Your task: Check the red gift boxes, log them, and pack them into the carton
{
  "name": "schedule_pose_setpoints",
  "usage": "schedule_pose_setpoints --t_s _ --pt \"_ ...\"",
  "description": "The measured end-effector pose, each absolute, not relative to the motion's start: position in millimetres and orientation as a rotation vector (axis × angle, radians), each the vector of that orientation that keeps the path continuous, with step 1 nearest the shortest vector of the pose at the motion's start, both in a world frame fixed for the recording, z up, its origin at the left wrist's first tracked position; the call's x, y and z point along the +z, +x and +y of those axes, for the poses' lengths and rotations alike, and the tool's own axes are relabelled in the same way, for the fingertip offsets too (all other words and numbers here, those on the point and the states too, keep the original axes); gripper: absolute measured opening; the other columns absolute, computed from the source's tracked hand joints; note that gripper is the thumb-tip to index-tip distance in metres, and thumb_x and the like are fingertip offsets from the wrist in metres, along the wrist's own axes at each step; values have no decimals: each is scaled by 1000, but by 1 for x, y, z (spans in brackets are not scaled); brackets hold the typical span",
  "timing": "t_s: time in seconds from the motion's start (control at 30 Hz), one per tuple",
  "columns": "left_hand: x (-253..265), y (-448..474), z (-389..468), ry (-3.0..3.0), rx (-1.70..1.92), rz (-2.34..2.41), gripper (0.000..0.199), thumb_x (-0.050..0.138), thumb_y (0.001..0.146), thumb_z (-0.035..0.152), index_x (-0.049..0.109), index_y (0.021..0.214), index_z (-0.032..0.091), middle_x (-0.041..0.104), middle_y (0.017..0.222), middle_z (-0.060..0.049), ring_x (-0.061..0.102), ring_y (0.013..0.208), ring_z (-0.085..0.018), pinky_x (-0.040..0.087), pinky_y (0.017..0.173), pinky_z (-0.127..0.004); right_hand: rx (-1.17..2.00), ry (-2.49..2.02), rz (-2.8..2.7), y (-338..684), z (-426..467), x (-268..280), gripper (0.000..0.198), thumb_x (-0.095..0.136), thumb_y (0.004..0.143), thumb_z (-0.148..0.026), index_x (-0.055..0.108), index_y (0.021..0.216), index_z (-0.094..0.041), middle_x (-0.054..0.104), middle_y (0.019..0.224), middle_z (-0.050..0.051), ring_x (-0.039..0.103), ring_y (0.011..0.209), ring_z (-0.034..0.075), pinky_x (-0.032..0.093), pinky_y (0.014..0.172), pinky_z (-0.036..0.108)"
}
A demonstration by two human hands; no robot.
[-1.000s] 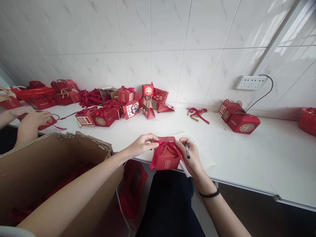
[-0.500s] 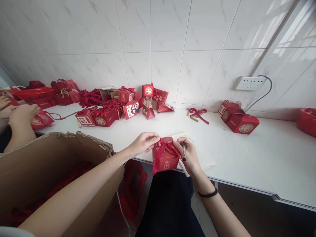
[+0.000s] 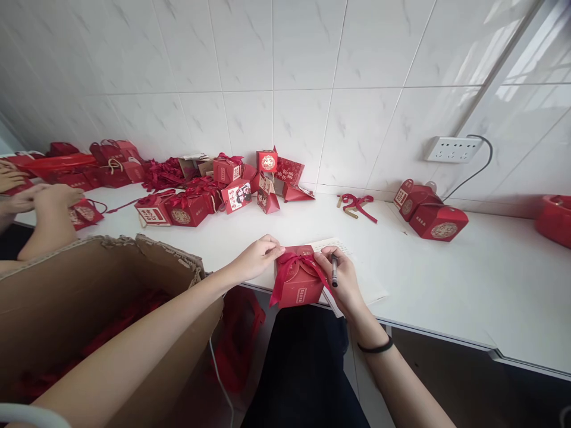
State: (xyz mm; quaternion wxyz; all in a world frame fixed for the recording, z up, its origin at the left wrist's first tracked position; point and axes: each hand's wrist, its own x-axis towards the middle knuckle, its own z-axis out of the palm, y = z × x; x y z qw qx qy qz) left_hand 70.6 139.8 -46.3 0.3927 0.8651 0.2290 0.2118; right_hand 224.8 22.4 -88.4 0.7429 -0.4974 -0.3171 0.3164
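A red gift box (image 3: 303, 286) with gold print sits at the table's front edge, over my lap. A dark red ribbon (image 3: 282, 279) is tied in a bow on its top, with one tail hanging down the left side. My left hand (image 3: 257, 259) pinches the bow's left loop between thumb and fingers. At the bow's right side, my right hand (image 3: 339, 274) is closed, its thumb and fingertips on the ribbon. A dark pen (image 3: 334, 270) is tucked in that same hand. Papers (image 3: 329, 244) with writing lie partly under the box.
A torn cardboard box (image 3: 147, 261) with red material inside stands at my left. Finished-looking red boxes (image 3: 187, 211) crowd the table's back left. Loose ribbon (image 3: 359, 205) and two red boxes (image 3: 439, 222) lie farther right. Another person's hands (image 3: 49, 199) work at far left.
My left hand has moved slightly left, drawing the loop outward, and the bow looks wider and flatter. The right hand has barely moved. The other person's hands have shifted right.
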Motion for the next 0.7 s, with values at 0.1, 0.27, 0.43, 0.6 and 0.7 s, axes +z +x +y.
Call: schedule_pose_setpoints --t_s 0.1,0.27,0.43,0.6,0.7 --pt "-45 69 141 2099 461 580 42 50 77 54 54 66 15 50 91 -5 44 60 -9 36 50 -23 687 -1091 -704 225 22 -88 46 81 58 -51 52 74 -19 47 61 -5 44 55 10 36 52 22" --pt "-46 68 144 1961 396 557 50 53 72 63 51 67 14 46 85 -2 29 44 -1 25 39 -22 701 -1085 -710 225 23 -89 46 80 59 -51 51 75 -19 47 61 -5 44 55 11 36 52 22" --pt "-48 69 143 1861 381 536 53 50 72 70 47 73 16 25 53 9 21 41 -3 17 38 -18 701 -1077 -698 225 23 -89 46 81 57 -50 52 73 -18 48 61 -4 44 56 10 36 52 22" --pt "-44 68 138 1755 379 525 50 56 70 66 45 70 17 25 47 10 19 39 -2 15 36 -16 715 -1090 -696 224 23 -88 48 81 57 -52 52 75 -19 49 63 -4 45 56 12 36 52 24" --pt "-41 67 137 1707 326 506 44 60 71 59 47 71 17 32 43 9 24 35 -2 13 34 -16 702 -1088 -702 224 23 -90 47 81 57 -52 52 74 -19 49 62 -4 45 57 12 36 53 24"
